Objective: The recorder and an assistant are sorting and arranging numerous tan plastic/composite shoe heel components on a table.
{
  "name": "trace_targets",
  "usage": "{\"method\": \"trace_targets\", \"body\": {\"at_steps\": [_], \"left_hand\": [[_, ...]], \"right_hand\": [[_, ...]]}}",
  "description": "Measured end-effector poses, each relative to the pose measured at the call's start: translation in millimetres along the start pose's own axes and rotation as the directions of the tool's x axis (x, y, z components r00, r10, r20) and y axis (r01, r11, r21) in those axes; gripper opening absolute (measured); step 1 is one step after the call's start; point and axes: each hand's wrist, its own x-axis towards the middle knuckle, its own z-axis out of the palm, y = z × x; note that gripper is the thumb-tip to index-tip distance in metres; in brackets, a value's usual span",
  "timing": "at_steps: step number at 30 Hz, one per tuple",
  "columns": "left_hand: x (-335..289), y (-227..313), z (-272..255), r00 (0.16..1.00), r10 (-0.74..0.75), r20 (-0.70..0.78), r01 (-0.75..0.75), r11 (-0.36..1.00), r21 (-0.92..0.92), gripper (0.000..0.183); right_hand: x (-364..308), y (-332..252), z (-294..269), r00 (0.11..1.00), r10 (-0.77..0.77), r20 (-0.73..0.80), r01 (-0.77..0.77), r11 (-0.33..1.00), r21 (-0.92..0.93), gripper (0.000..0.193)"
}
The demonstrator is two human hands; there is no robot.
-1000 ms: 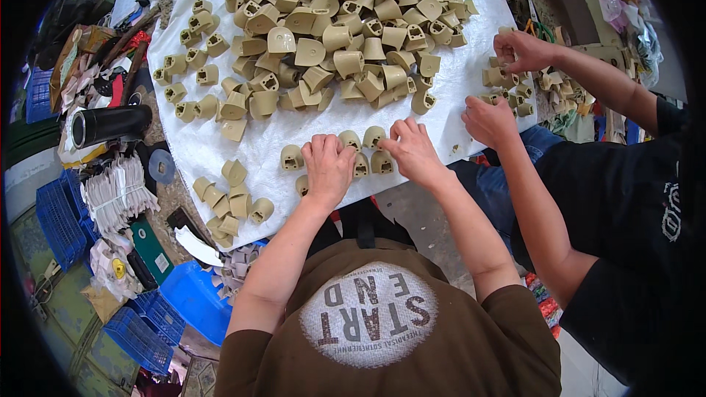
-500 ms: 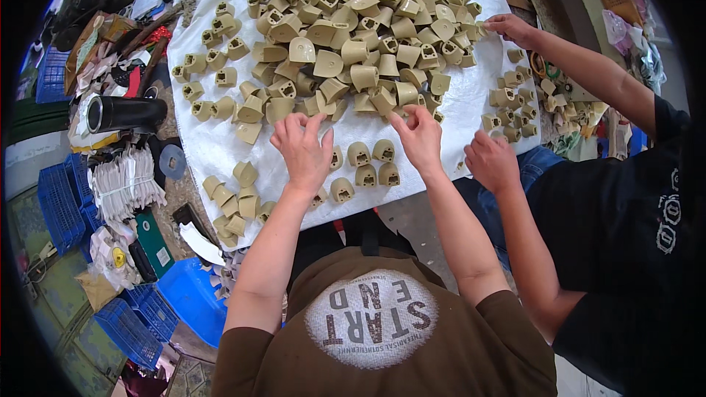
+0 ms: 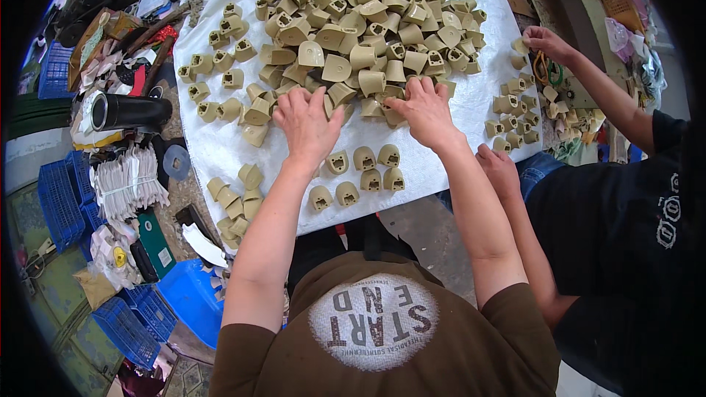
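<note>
A large heap of small beige, hollow plastic caps (image 3: pixel 360 55) lies on a white sheet (image 3: pixel 412 165). At the heap's front edge, my left hand (image 3: pixel 307 125) has its curled fingers around a beige cap (image 3: pixel 329 106), between index finger and thumb. My right hand (image 3: pixel 428 114) reaches over the heap's front right part, thumb and fingers apart, touching caps there. Its fingertips are partly hidden among them. Between my forearms stand several caps (image 3: pixel 364 157) in short rows, their cut-out openings facing me.
Another person's hand (image 3: pixel 548 43) holds a cap at the right edge; their other hand (image 3: pixel 500 173) is near my right forearm. Caps are grouped at right (image 3: pixel 511 106), left (image 3: pixel 220 62) and front left (image 3: pixel 239 202). A black cylinder (image 3: pixel 129 112) and blue crates (image 3: pixel 59 195) stand left.
My right hand has moved forward onto the heap, its fingers spreading. My left hand has shifted slightly right. The other person's upper hand has moved from the heap to the right edge with a cap.
</note>
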Motion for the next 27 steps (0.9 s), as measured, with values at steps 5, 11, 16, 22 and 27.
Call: {"method": "trace_targets", "body": {"at_steps": [5,11,16,22,27], "left_hand": [[6.3,2.4,15.7,0.996,-0.086,0.031,0.087,0.996,-0.028,0.046],[-7.7,20.3,1.3,0.999,-0.009,-0.051,-0.001,0.98,-0.201,0.043],[-62.2,38.0,-10.1,0.971,0.238,-0.002,-0.228,0.929,-0.29,0.045],[-102.4,65.5,9.8,0.909,0.411,0.066,-0.363,0.861,-0.358,0.045],[-107.8,87.9,32.3,0.854,0.508,0.111,-0.453,0.833,-0.318,0.038]], "right_hand": [[-2.6,4.0,4.5,0.993,-0.096,-0.069,0.094,0.995,-0.039,0.03],[-26.4,12.4,13.9,0.946,-0.043,-0.322,0.123,0.964,0.234,0.028],[-84.2,-3.5,8.0,0.943,0.229,-0.242,-0.121,0.912,0.392,0.041],[-136.9,-7.8,56.0,0.94,0.31,-0.144,-0.264,0.926,0.269,0.032],[-150.7,-16.4,64.7,0.917,0.348,-0.195,-0.327,0.936,0.134,0.028]]}}
